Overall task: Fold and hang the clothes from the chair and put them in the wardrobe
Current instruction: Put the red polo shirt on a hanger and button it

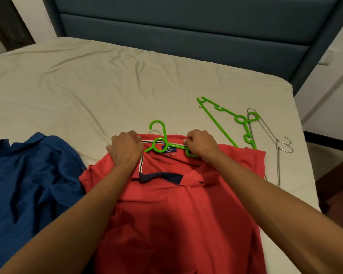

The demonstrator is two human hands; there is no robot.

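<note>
A red polo shirt lies flat on the bed, collar away from me. A green plastic hanger sits inside its neck opening, hook sticking out past the collar. My left hand grips the left side of the collar and shoulder fabric. My right hand pinches the right side of the collar over the hanger's arm. A blue shirt lies crumpled to the left of the red one.
A second green hanger and two metal wire hangers lie on the beige bed sheet to the right, near the bed's right edge. A dark blue padded headboard stands behind.
</note>
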